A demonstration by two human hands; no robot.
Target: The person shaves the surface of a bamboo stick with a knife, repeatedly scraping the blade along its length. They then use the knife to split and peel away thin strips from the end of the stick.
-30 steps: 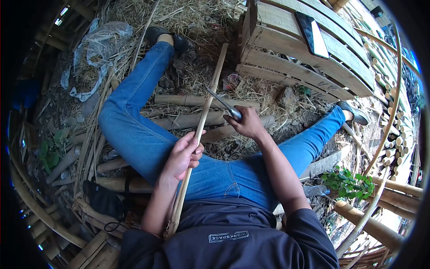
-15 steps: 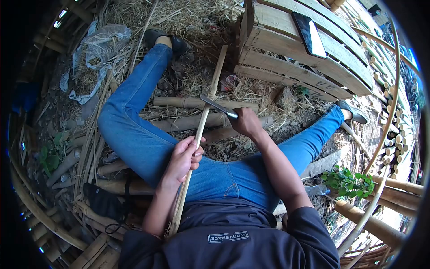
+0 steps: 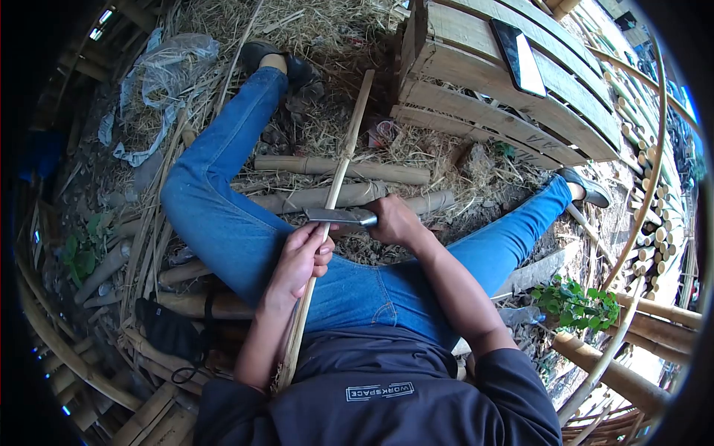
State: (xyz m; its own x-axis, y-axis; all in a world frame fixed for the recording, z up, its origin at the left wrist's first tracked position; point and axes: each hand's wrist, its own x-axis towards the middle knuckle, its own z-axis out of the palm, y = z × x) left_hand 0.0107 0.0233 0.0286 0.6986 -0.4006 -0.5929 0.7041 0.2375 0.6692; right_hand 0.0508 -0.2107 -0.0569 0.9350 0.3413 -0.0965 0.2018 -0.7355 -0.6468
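A slatted wooden crate [image 3: 457, 33], contents unclear, stands far right with 1 phone [image 3: 518, 59] on top. At centre, the left hand [image 3: 301, 260] grips a bamboo strip [image 3: 358, 111]; the right hand [image 3: 396, 221] clasps a knife [image 3: 335, 215], blade across it.

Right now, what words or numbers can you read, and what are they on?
"WORKSPACE": on the dark shirt, upside down in this view.
Dark marks on the wooden crate: too blurred to read.
Phone: nothing readable.
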